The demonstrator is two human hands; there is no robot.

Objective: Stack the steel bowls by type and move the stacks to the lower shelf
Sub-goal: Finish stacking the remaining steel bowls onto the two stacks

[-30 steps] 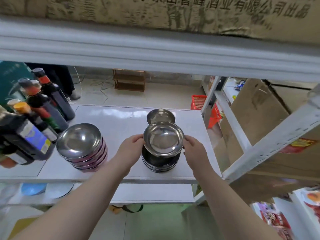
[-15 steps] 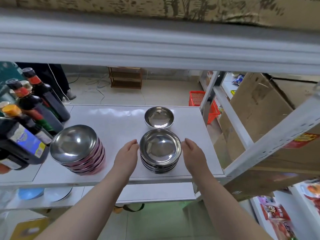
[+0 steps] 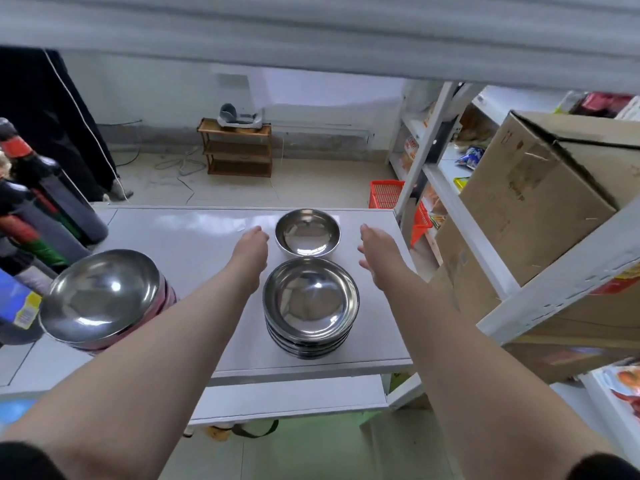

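A stack of plain steel bowls (image 3: 310,306) stands near the front of the white shelf (image 3: 194,251). Behind it sits a single smaller steel bowl (image 3: 307,232). At the left front stands a second stack of steel bowls with pink outsides (image 3: 104,299). My left hand (image 3: 252,249) is just left of the single bowl, and my right hand (image 3: 379,252) is to its right. Both hands hold nothing, with fingers apart, and neither touches the bowl. The lower shelf (image 3: 287,398) shows below the front edge.
Dark sauce bottles (image 3: 41,209) crowd the shelf's left side. A cardboard box (image 3: 540,202) fills the neighbouring rack on the right, behind a white slanted post (image 3: 561,282). The upper shelf's edge (image 3: 311,32) hangs overhead. A red basket (image 3: 386,194) and a wooden rack (image 3: 239,147) stand on the floor beyond.
My hands set a bowl on the plain stack, let go, and moved forward to either side of the single bowl at the back.
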